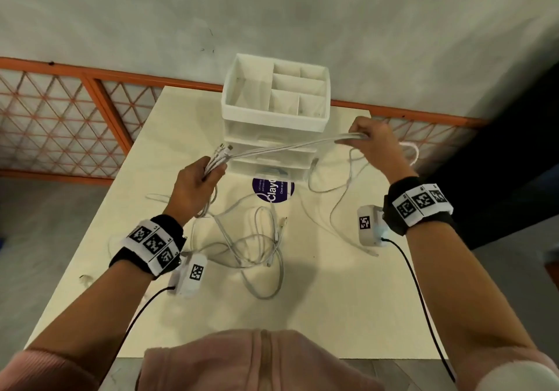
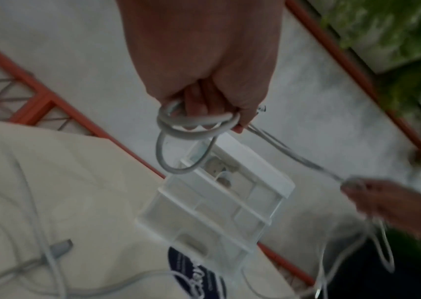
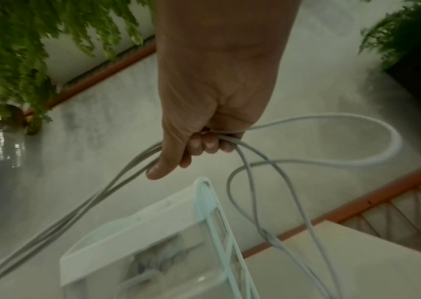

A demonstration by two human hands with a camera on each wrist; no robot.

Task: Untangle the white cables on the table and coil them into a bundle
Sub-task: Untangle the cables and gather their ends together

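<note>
Several white cables stretch taut between my two hands above the table. My left hand grips their plug ends in a fist; in the left wrist view my left hand has a cable loop wound round its fingers. My right hand grips the same strands further along, and my right hand shows them fanning out in loops below the fist. More slack cable lies tangled on the cream table between my arms.
A white drawer organiser with open top compartments stands at the table's far edge, right behind the stretched cables. A purple round sticker lies in front of it. An orange lattice railing runs beyond the table.
</note>
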